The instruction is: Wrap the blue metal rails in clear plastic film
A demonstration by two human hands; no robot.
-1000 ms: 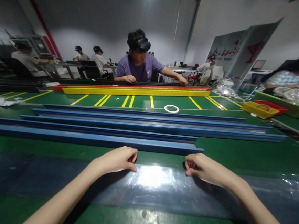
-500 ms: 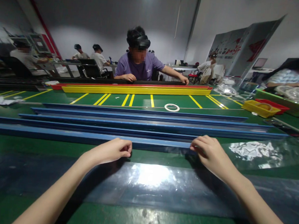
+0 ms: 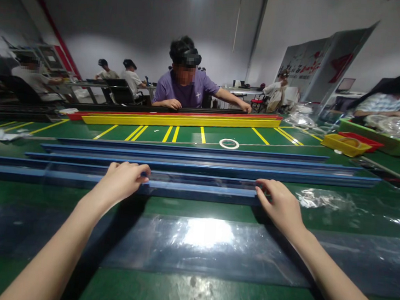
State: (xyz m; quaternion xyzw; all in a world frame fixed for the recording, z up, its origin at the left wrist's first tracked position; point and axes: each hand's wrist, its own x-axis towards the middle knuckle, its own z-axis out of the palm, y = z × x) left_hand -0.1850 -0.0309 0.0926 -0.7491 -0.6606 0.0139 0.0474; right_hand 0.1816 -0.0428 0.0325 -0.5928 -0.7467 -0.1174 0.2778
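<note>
My left hand (image 3: 124, 181) and my right hand (image 3: 280, 205) are over the nearest blue channel strip (image 3: 11, 173). Between the fingertips of each is a long clear plastic film (image 3: 321, 199), which passes over the strip and trails right along the green table. Its left end shows faintly beyond my left hand. A wide clear plastic sleeve (image 3: 126, 243) lies flat across the table, nearer to me than both hands. Several more blue strips (image 3: 201, 170) lie parallel behind the nearest one.
A white tape ring (image 3: 228, 144) lies beyond the blue strips. Farther back are a yellow strip (image 3: 188, 120) and a person's hands on a dark strip. At right stand a yellow tray (image 3: 346, 145), a red tray and a green bin (image 3: 394, 143). Other people sit in the background.
My left hand has moved left and slightly away from me, onto the blue strip. The clear film now spans between my hands and reaches past the left one. My right hand has barely moved.
</note>
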